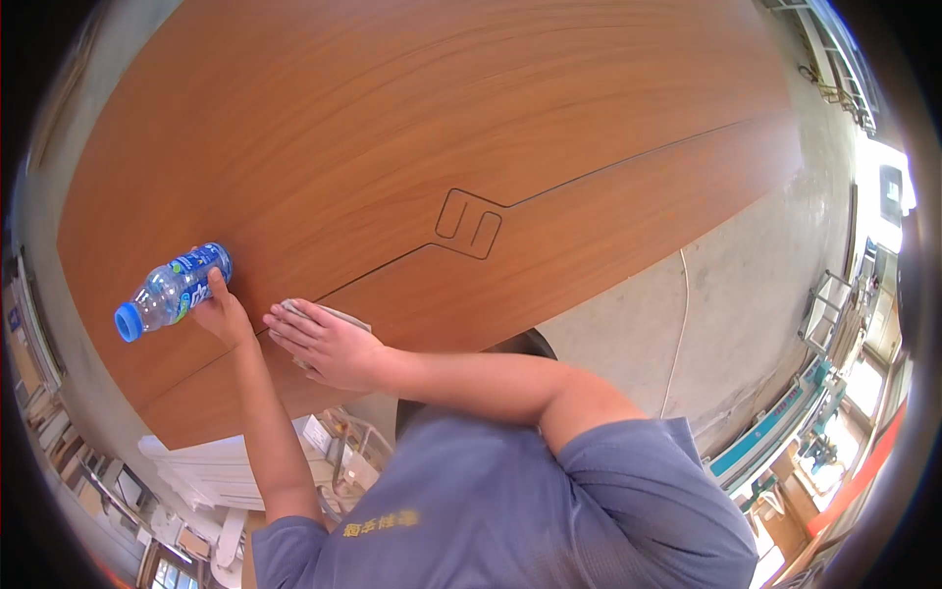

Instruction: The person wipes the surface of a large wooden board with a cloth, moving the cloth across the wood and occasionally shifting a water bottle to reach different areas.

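A large brown wood-grain panel (pixel 324 167) lies before me, with a dark line running across it into an angular, rounded-corner pattern (pixel 468 224). Over its left part my left hand (pixel 224 312) grips a clear plastic bottle (pixel 175 285) with a blue label and a blue cap; some of its fingers are hidden behind the bottle. To the right of that hand, my right hand (pixel 329 346) presses on the panel beside the dark line. Its fingers lie together over a pale, folded cloth-like piece (pixel 345 318), of which only the edges show.
Grey concrete floor (pixel 628 334) borders the panel, with a pale cord (pixel 681 324) lying across it on the right. White stacked boards (pixel 201 466) stand below the panel's near left edge. A long teal machine (pixel 770 422) and a metal frame (pixel 827 309) stand at the right.
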Available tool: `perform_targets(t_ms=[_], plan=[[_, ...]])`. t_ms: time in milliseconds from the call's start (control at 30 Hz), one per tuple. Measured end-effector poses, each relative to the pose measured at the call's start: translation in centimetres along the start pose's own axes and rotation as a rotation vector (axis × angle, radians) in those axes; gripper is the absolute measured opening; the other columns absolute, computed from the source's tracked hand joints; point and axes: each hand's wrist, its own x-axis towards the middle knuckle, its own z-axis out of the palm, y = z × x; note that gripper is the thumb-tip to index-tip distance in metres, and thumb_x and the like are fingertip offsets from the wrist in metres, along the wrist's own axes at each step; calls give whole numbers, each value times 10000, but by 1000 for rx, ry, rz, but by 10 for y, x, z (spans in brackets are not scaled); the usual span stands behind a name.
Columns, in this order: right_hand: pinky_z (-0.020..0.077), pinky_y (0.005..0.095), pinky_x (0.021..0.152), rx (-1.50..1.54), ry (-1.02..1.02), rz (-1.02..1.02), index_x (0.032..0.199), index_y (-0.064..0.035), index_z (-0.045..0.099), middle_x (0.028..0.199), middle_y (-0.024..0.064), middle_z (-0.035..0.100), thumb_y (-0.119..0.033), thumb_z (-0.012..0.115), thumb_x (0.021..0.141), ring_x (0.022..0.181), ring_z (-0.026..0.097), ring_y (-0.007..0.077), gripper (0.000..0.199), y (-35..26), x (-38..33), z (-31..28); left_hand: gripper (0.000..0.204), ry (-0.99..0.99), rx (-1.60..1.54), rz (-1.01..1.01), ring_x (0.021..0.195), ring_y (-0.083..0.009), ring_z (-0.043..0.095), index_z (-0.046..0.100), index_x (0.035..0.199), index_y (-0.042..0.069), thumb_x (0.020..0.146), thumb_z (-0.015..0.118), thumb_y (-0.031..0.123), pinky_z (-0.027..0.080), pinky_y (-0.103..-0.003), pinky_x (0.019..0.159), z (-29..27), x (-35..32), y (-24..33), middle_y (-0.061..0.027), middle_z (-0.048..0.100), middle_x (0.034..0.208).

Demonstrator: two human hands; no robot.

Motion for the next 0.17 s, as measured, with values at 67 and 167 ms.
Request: perform_targets(t_ms=[67, 167], plan=[[299, 478, 1287, -18, -192, 149, 1572, -49, 501, 1662, 136, 451, -415, 512, 1022, 1536, 402, 289, 661, 31, -18, -48, 496, 22, -23, 15, 1300, -280, 632, 585, 1374, -111, 1042, 732, 226, 461, -413, 1162, -1, -4, -5, -189, 653, 1419], [305, 442, 1275, -176, -277, 363, 1608, -104, 456, 1689, 101, 413, -418, 462, 1093, 1544, 382, 269, 603, 99, -83, -96, 505, 50, -56, 27, 1314, -279, 626, 598, 1385, -104, 1042, 733, 240, 454, -407, 1168, -9, -10, -13, -189, 652, 1431]])
